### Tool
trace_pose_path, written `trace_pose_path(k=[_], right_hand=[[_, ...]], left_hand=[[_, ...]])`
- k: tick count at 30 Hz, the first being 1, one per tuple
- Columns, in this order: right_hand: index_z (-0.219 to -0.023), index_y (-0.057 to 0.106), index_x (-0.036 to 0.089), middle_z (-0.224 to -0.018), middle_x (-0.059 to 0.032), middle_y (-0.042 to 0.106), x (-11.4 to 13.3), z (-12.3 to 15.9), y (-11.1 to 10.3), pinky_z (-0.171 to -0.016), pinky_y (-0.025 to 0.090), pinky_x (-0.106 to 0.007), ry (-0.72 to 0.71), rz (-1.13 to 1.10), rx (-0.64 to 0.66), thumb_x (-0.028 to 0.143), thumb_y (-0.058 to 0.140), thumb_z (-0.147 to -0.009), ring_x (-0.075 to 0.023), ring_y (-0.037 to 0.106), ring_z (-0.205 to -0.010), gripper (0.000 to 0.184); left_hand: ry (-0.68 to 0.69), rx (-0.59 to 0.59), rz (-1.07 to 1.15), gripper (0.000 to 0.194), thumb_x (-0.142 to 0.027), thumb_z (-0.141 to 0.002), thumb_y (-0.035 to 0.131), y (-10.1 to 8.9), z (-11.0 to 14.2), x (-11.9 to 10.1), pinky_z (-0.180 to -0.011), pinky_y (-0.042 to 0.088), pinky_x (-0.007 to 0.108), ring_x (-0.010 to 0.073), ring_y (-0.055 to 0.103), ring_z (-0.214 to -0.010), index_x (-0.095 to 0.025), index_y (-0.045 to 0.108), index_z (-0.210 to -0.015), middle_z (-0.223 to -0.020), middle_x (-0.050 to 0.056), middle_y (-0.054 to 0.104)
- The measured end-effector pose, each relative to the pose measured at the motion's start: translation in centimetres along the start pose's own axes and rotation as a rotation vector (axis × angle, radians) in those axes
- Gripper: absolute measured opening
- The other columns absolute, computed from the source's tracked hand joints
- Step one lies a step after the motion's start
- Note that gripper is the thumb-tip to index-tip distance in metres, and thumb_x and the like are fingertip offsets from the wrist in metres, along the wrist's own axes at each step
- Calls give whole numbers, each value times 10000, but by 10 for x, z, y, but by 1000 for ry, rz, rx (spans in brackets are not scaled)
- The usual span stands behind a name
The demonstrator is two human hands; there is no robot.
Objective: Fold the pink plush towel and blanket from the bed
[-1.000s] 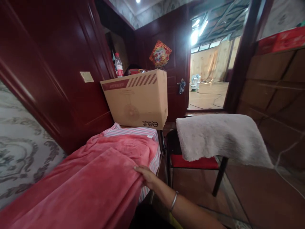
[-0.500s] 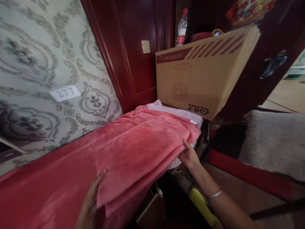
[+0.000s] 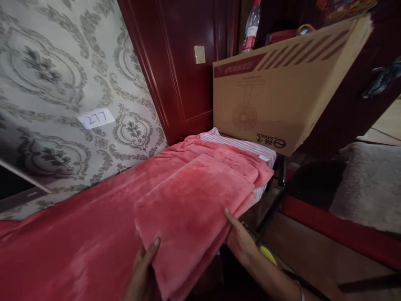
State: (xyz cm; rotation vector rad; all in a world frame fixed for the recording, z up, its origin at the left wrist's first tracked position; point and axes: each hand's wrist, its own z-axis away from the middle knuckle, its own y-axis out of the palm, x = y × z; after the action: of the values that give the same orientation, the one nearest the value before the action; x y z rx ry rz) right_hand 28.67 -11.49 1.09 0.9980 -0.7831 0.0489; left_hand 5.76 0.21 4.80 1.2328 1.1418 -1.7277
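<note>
A pink fleece blanket (image 3: pixel 191 196) lies folded over on a long surface along the wall. My left hand (image 3: pixel 142 271) grips the near left corner of the folded layer, thumb on top. My right hand (image 3: pixel 241 240) holds the folded layer's near right edge from below, thumb on top. Under the blanket's far end a striped cloth (image 3: pixel 241 144) shows.
A large cardboard box (image 3: pixel 282 88) stands at the far end, with a plastic bottle (image 3: pixel 251 27) behind it. A chair with a red seat (image 3: pixel 328 234) and a grey fluffy cover (image 3: pixel 372 188) stands to the right. Patterned wallpaper bears a label "277" (image 3: pixel 95 118).
The view swung left and down. My left hand came into view on the blanket. Both hands slid nearer along the folded layer's edge, drawing it toward me.
</note>
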Motion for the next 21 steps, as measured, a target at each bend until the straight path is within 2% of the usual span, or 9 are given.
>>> trace_pose_path(k=[5,7,9,11,14,15,17,19,21], right_hand=[[-1172,697,166,-1100,-104,742,-14,3,13,-978,539,-483,-21,44,-64,515,842,-672,-339,663,-1093,627],[-1057,728,149,-1010,-114,756,-13,0,11,-956,548,-483,-12,64,-126,473,893,-580,-358,678,-1041,600],[-985,737,147,-965,-122,760,-11,-1,6,-933,557,-487,-12,81,-156,448,911,-530,-366,690,-993,573],[-983,738,153,-969,-120,760,-10,-2,0,-915,565,-491,-20,99,-146,447,904,-541,-362,697,-965,556],[-978,739,167,-949,-104,761,-10,-1,-5,-891,576,-494,-31,125,-146,447,891,-565,-358,701,-942,522],[-963,739,170,-943,-100,761,-10,0,-5,-889,577,-495,-35,128,-153,446,894,-560,-359,700,-941,513],[-935,732,173,-951,-101,760,-11,0,-6,-899,574,-499,-46,131,-165,448,903,-543,-361,698,-946,508],[-958,725,175,-979,-104,757,-10,0,-6,-920,566,-503,-54,129,-171,447,914,-527,-360,693,-961,543],[-1035,719,183,-1024,-99,751,-9,0,-8,-949,554,-505,-61,114,-154,449,916,-542,-356,687,-991,594]], left_hand=[[-185,52,201,859,-653,-720,720,11,12,3,-1051,540,452,332,560,-1328,-280,466,-1451,-1340,100,658],[-215,74,233,829,-630,-696,758,6,15,7,-977,574,458,340,646,-1212,-267,524,-1404,-1245,118,703],[-195,77,174,683,-629,-666,776,-6,14,7,-839,607,453,343,721,-1019,-243,665,-1218,-1048,116,755],[-148,44,80,505,-656,-643,769,-23,9,0,-657,594,414,306,723,-755,-228,730,-908,-774,79,734],[-38,-22,-27,523,-721,-662,710,-48,-12,-28,-462,463,302,174,531,-458,-219,588,-582,-487,-4,532],[52,-32,-88,550,-736,-676,682,-53,-23,-40,-451,430,278,147,481,-442,-215,554,-554,-467,-16,489],[277,-34,-212,547,-745,-676,643,-51,-50,-67,-535,469,278,155,525,-529,-210,572,-589,-541,3,547],[391,-4,-307,517,-719,-654,645,-38,-83,-89,-687,536,329,211,623,-692,-206,653,-717,-688,44,660],[438,47,-373,512,-694,-630,649,-16,-119,-103,-835,544,404,270,663,-846,-209,684,-792,-760,68,699]])
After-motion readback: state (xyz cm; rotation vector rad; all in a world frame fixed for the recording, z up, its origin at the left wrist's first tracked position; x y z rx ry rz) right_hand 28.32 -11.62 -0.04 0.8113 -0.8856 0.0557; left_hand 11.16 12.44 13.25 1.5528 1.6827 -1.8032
